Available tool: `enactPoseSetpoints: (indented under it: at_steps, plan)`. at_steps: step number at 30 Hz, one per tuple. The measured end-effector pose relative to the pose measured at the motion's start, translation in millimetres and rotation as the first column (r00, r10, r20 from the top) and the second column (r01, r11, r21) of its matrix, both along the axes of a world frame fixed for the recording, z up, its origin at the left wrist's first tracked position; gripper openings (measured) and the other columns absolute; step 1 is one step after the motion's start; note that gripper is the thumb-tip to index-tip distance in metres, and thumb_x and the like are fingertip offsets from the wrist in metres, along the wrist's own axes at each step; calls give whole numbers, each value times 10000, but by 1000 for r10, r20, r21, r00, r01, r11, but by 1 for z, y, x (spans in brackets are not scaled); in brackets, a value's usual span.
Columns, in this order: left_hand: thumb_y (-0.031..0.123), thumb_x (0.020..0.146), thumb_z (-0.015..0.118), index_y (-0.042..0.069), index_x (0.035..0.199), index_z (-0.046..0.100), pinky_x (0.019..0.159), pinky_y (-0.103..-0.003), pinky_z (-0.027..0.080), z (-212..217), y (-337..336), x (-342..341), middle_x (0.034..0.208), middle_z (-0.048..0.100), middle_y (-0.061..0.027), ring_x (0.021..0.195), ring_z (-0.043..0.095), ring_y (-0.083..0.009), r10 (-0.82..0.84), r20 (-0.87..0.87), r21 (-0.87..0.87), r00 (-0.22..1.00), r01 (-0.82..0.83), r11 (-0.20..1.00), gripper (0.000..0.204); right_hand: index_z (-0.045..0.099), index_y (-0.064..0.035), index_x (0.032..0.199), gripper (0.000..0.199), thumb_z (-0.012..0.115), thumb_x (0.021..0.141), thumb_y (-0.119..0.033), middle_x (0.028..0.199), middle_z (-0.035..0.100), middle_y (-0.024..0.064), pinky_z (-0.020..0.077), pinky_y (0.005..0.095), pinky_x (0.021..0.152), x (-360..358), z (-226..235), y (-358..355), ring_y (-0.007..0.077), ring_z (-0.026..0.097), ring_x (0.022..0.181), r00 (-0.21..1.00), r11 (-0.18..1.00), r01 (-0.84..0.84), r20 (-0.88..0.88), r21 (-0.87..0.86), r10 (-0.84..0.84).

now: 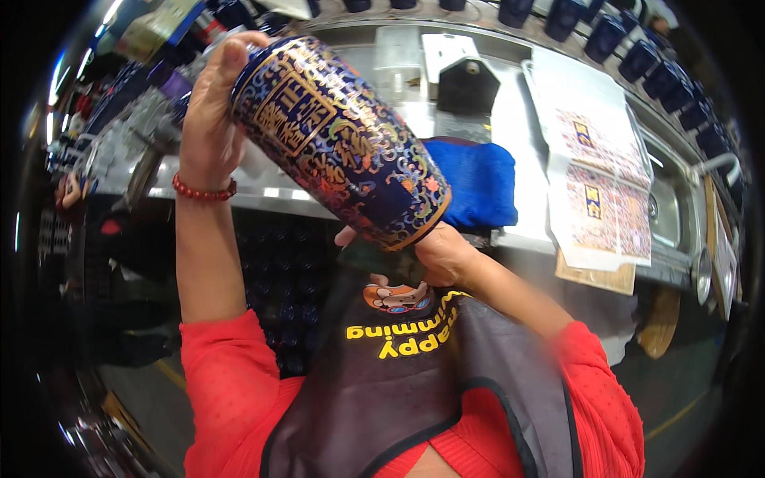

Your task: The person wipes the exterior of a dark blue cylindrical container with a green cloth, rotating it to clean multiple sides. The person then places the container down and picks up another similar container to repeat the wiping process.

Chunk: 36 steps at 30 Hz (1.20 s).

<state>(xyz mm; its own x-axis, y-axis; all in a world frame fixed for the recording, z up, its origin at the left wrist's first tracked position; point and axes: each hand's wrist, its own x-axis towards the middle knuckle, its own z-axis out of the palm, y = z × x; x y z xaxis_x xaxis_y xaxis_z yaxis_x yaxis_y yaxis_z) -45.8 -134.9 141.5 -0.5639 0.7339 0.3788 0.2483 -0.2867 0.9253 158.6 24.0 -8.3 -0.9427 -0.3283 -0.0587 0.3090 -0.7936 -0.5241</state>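
A large dark blue bottle-like vase (pixel 343 147) with gold and many-coloured floral patterns lies tilted between my hands, its upper end to the left. My left hand (pixel 213 103), a red bead bracelet at its wrist, is closed round that upper end, thumb on the near side. Against the gold-rimmed lower end presses my right hand (pixel 442 253), its fingers partly hidden beneath the vase. Just behind the vase's lower end, a folded blue cloth (pixel 476 183) lies on the metal worktable (pixel 514 88).
Printed decal sheets (pixel 602 171) on white paper lie to the right, over a wooden board (pixel 594 275). Beyond them is a metal sink (pixel 665 203) with a tap. A black-and-white block (pixel 468 84) and a clear plastic box (pixel 398 60) stand at the back. Several dark blue vessels (pixel 606 38) line the far edge.
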Motion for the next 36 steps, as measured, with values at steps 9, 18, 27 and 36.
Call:
enactPoseSetpoints:
  at_steps: [9, 18, 27, 36]
  plan:
    - [369, 1043, 554, 33, 1114, 644, 812, -306, 612, -66, 153, -5, 1035, 720, -105, 912, 714, -161, -464, 387, 30, 797, 492, 870, 355, 660, -48, 1210, 250, 647, 992, -170, 1109, 695, 105, 528, 341, 714, 84, 8, 67, 194, 668, 882, 907, 674, 227, 99, 703, -409]
    - [328, 1024, 603, 12, 1108, 657, 797, -327, 632, -131, 202, 0, 1009, 743, -127, 893, 744, -186, -427, 705, 80, 566, 535, 841, 332, 632, -55, 1234, 653, 910, 659, -190, 1343, 515, 221, 450, 482, 970, 104, 20, 99, 419, 515, 1174, 649, -653, 445, -723, 613, -236]
    - [480, 938, 695, 18, 1040, 647, 799, -355, 607, -140, 218, -26, 927, 726, -85, 845, 718, -172, -257, 698, -113, 668, 457, 882, 475, 607, -67, 1276, 684, 896, 658, -110, 1352, 513, 180, 470, 448, 956, 64, -5, 103, 369, 527, 1180, 581, -624, 559, -795, 546, -175]
    - [513, 1057, 442, -8, 1191, 617, 780, -334, 637, -141, 216, -28, 1033, 731, -129, 898, 739, -186, -87, 645, -248, 759, 316, 916, 566, 552, -64, 1309, 722, 861, 657, -40, 1396, 494, 170, 475, 438, 984, 51, -17, 95, 343, 544, 1177, 592, -608, 584, -795, 537, -133]
